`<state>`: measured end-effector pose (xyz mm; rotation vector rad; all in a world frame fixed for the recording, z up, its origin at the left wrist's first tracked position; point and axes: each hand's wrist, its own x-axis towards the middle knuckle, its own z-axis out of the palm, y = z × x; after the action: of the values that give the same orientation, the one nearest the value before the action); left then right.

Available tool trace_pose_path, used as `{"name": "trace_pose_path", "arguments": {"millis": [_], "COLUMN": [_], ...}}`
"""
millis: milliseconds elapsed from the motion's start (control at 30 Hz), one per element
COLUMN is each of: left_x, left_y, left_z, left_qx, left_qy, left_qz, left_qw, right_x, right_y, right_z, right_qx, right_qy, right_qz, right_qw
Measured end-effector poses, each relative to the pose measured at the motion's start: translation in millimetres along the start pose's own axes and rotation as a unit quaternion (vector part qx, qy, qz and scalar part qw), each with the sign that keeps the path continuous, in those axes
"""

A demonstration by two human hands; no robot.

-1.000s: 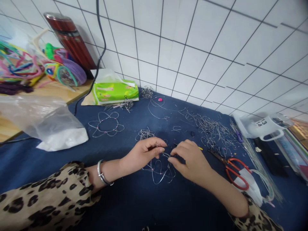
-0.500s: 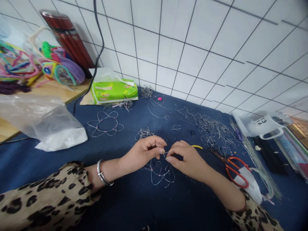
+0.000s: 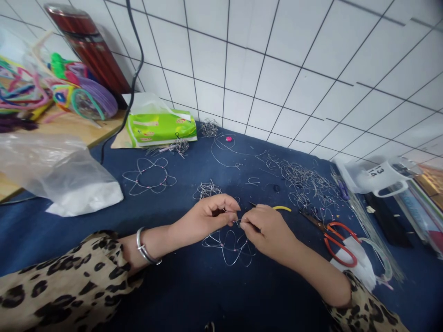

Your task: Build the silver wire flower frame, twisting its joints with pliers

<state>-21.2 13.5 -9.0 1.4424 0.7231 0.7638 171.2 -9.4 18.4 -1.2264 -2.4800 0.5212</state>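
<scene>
A thin wire flower with small pink beads (image 3: pixel 229 249) hangs below my fingers in the middle of the view. My left hand (image 3: pixel 207 219) pinches its upper part between thumb and forefinger. From the other side my right hand (image 3: pixel 266 230) pinches the wire, its fingertips almost meeting the left ones. The exact wire ends between the fingers are too small to make out. Behind the right hand lies a tool with a yellow handle (image 3: pixel 282 208), partly hidden. A pile of bent wires (image 3: pixel 207 189) rests just behind my left hand.
Another beaded wire flower (image 3: pixel 149 177) lies flat on the dark blue cloth (image 3: pixel 173 290). Orange-handled scissors (image 3: pixel 341 244), tangled wire (image 3: pixel 304 177) and a white mug (image 3: pixel 387 177) are at right. A green tissue pack (image 3: pixel 161 128) and plastic bag (image 3: pixel 79 180) are at left.
The wire flower hanging under my hands has turned and shifted slightly. My right fingers have changed their pinch a little, and the view has moved slightly.
</scene>
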Motion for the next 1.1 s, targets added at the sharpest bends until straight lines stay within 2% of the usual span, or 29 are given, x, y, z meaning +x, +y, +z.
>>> {"name": "trace_pose_path", "arguments": {"millis": [500,700,1100], "left_x": [-4.0,-5.1,-5.2], "left_y": [1.1,-5.0,-4.6], "left_z": [10.4,10.9,12.9], "left_qx": [0.024,0.018,0.032], "left_qy": [0.074,0.074,0.064], "left_qz": [0.005,0.016,0.03], "left_qw": [0.997,0.997,0.997], "right_x": [-0.5,-0.2,0.5], "right_y": [2.2,-0.3,-2.9], "right_z": [4.5,2.9,9.6], "right_qx": [-0.02,-0.023,0.021], "right_qy": [-0.015,-0.02,0.026], "right_qz": [-0.016,-0.022,-0.029], "right_qw": [1.0,0.999,0.999]}}
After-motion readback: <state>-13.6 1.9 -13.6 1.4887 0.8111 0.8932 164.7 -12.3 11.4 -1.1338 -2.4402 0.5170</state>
